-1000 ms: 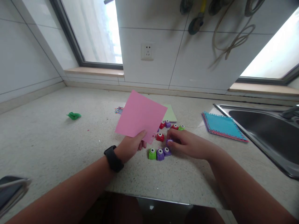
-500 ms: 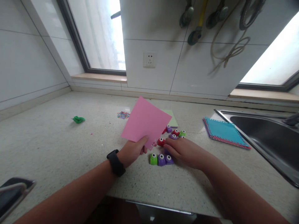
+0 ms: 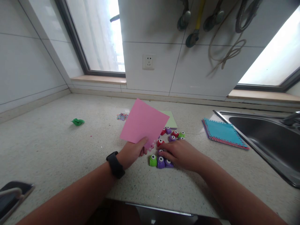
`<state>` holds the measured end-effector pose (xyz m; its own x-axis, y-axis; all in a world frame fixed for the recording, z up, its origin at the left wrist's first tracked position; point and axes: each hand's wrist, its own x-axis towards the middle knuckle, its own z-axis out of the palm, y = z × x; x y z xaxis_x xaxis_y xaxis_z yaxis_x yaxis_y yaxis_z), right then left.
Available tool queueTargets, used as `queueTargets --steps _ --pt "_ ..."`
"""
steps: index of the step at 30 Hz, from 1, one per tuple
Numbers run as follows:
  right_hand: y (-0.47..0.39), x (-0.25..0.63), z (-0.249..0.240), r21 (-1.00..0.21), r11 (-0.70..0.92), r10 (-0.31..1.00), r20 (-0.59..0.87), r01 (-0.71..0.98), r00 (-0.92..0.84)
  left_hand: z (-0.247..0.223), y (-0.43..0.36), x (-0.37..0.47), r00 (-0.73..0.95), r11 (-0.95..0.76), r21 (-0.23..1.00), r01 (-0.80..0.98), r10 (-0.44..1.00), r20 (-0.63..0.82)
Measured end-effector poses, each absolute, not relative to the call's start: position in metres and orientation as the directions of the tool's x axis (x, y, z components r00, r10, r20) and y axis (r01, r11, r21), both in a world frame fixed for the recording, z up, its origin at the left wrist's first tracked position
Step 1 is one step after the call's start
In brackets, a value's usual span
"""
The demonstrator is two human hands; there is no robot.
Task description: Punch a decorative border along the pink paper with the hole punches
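Observation:
My left hand pinches a sheet of pink paper by its lower edge, tilted up above the counter. Small cut-out shapes run along the paper's lower right edge. My right hand is closed around a small purple craft punch, its white top showing between thumb and fingers. In front of that hand stand a green punch and a purple punch, with another purple one beside them. Just beyond my fingers sits a red punch. More red, purple and green punches lie behind, partly hidden by the hand.
Light green paper lies behind the punches. Colourful paper bits and crumpled green material are on the left. To the right, a stack of coloured sheets lies beside the sink. A dark device is at lower left.
My right hand has shifted slightly left with the purple punch, bringing it closer to the paper's lower corner. My left hand still holds the paper; the whole view has shifted a little.

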<state>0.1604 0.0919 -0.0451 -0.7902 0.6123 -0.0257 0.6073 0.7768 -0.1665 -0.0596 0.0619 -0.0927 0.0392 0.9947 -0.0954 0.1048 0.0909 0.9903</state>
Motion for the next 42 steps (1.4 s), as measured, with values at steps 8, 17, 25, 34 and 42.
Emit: queueTargets --steps 8,17,25,34,42 --pt "0.097 0.164 -0.044 -0.677 0.565 0.738 0.159 0.472 -0.656 -0.086 0.059 -0.060 0.044 0.101 0.974 0.200 0.993 -0.112" --pt "0.113 0.161 -0.068 -0.951 0.233 0.898 0.129 0.205 -0.420 -0.094 0.064 -0.063 0.155 0.067 0.984 0.168 0.983 -0.093" --pt "0.107 0.149 -0.069 -0.959 0.212 0.934 0.143 0.187 -0.327 -0.091 0.064 -0.061 0.261 0.018 0.999 0.029 0.965 -0.025" --pt "0.107 0.150 -0.068 -0.959 0.205 0.930 0.130 0.194 -0.343 -0.088 0.063 -0.060 0.236 -0.023 0.998 0.066 0.972 0.007" --pt "0.114 0.161 -0.067 -0.962 0.237 0.945 0.195 0.137 -0.262 -0.086 0.064 -0.061 0.210 0.027 0.996 0.088 0.977 -0.045"
